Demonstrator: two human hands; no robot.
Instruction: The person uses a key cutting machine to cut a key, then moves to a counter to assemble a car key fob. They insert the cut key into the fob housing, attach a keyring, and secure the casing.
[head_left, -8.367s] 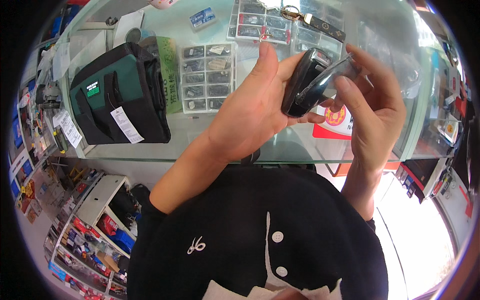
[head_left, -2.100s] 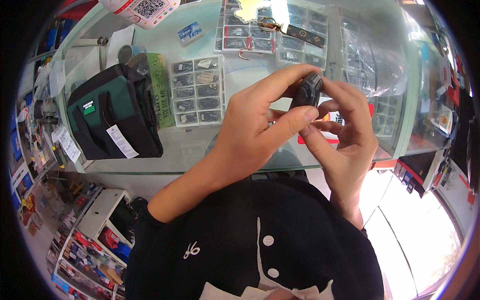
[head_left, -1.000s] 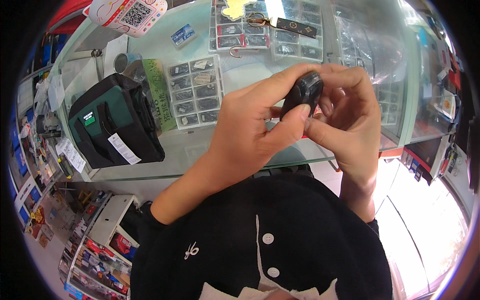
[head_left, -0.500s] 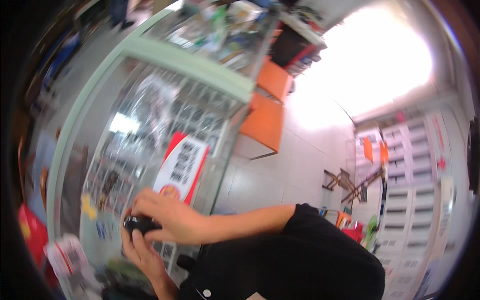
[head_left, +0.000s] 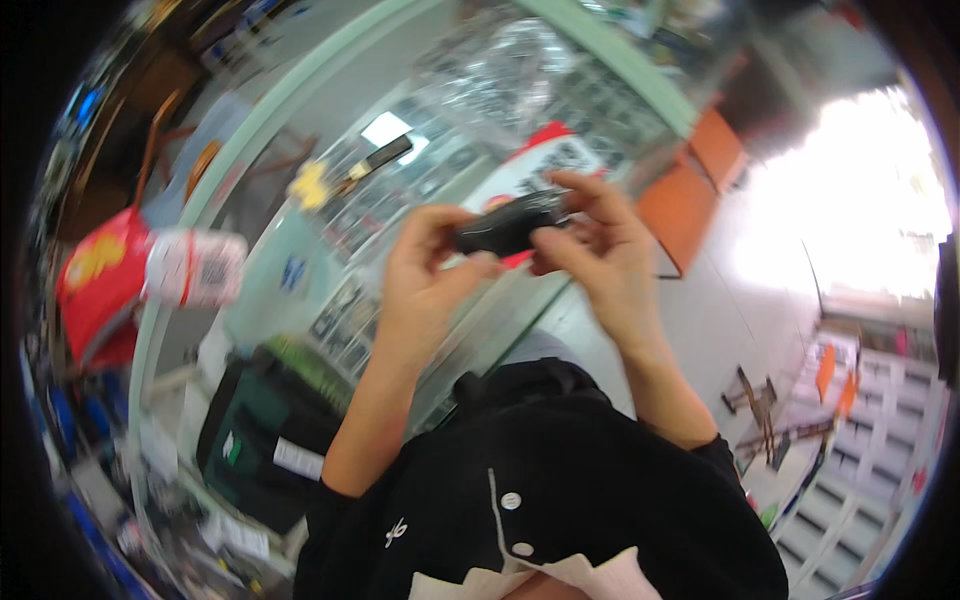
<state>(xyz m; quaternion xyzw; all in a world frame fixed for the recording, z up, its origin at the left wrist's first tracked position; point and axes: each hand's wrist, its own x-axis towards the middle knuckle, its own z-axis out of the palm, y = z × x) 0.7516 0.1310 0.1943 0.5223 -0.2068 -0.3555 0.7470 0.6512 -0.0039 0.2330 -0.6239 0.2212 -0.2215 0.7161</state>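
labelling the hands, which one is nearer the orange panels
The right hand, holding the black object from the right; the left hand, opposite, is farther away.

Bright light is pouring in at the right of the frame, washing over a pale tiled floor. A glass-topped table with pale green edging is slanting across the upper half, with orange furniture standing by its right corner. Brown wooden furniture is filling the upper left, while a white panel with dark slots is lining the lower right.
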